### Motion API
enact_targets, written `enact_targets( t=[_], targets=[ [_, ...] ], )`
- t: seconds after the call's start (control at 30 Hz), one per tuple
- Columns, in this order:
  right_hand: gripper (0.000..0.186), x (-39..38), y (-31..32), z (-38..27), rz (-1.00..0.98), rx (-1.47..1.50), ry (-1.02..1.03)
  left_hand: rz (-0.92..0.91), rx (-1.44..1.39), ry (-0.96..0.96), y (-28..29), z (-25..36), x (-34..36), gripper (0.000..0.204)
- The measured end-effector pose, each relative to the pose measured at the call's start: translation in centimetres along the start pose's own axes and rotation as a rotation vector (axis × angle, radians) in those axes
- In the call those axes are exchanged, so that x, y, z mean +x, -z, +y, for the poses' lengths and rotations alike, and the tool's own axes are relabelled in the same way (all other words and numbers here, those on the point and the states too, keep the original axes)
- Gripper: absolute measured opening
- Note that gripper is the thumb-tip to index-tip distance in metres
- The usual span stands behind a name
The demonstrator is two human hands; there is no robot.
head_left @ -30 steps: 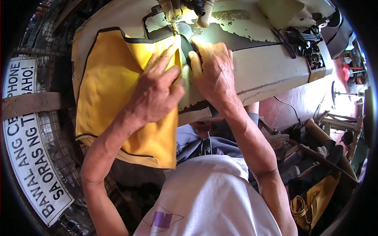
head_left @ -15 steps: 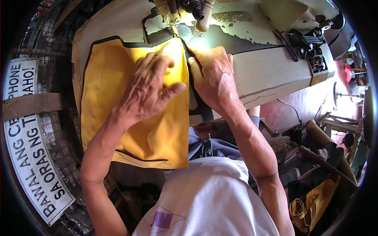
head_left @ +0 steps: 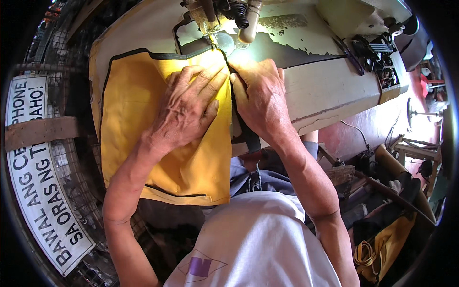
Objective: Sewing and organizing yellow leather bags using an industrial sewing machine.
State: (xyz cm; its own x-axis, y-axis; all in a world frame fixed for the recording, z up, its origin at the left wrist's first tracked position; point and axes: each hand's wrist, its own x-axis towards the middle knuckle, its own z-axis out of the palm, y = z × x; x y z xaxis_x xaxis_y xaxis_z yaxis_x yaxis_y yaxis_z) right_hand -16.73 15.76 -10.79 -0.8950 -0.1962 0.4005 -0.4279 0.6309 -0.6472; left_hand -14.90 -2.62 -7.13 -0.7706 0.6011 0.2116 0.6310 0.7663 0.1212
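A yellow fabric panel (head_left: 131,124) with black edging lies on the sewing table and hangs over its near edge. Its far right corner sits under the needle area of a sewing machine (head_left: 210,28), lit by a bright lamp. My left hand (head_left: 186,103) lies flat on the panel with its fingers stretched toward that corner. Along the panel's right edge, my right hand (head_left: 260,91) pinches the black binding strip (head_left: 233,103), thumb and curled index finger near the needle. The strip trails down off the table edge toward my lap.
The worn tabletop (head_left: 315,86) reaches to the right, with dark scissors (head_left: 351,55) and a tray of small parts (head_left: 385,76) on it. A wire mesh with a white sign (head_left: 45,191) stands on the left. More yellow fabric (head_left: 389,244) lies low at the right.
My left hand has come down from a raised, spread pose to lie on the fabric, its fingers nearer the right edge. My right hand has barely moved.
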Motion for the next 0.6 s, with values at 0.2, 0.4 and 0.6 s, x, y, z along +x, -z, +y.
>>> enact_targets(
  t=[0.2,0.4,0.6],
  targets=[
    [0.021,0.2,0.3,-0.2,-0.061,0.015,-0.007,0.003,0.018,0.018,-0.3,1.3,-0.6,0.048],
    [0.018,0.6,0.8,-0.1,-0.122,-0.048,0.061,0.056,0.108,0.013,-0.4,1.5,-0.5,0.041],
    [0.012,0.3,0.7,-0.5,-0.151,-0.227,0.278,0.197,-0.077,0.062,-0.3,-1.3,0.9,0.038]
  ],
)
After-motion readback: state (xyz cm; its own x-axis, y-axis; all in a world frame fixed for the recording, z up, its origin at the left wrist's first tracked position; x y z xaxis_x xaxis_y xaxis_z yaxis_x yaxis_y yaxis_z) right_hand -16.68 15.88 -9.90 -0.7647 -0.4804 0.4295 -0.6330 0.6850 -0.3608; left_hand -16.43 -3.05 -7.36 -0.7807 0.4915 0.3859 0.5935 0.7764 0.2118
